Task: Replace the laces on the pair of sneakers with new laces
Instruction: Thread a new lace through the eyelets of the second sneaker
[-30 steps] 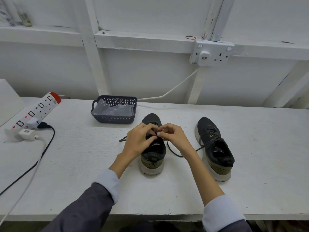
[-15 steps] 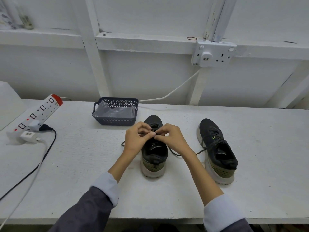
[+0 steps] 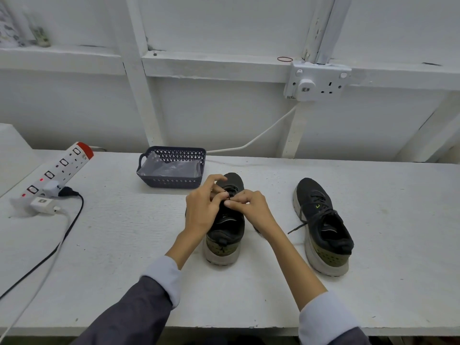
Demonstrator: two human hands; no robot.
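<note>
Two black sneakers with pale soles stand on the white table, toes pointing away. Over the left sneaker (image 3: 225, 232) both hands meet at the lace area. My left hand (image 3: 202, 209) pinches the dark lace above the tongue, its forefinger raised. My right hand (image 3: 249, 207) pinches the same lace from the right, fingertips touching the left hand's. The lace itself is mostly hidden by the fingers. The right sneaker (image 3: 323, 225) stands apart, laced, with a dark lace end (image 3: 296, 227) trailing left onto the table.
A dark plastic basket (image 3: 171, 181) lined with clear plastic stands just behind the left sneaker. A white power strip (image 3: 57, 170) with plugs and a black cable (image 3: 62, 242) lies at the far left. A wall socket (image 3: 318, 83) hangs above; its white cord runs along the back.
Both hands stayed on the left sneaker's lace and worked slightly further up toward the toe. My left forefinger has lifted. The loose lace ends beside that shoe are no longer visible.
</note>
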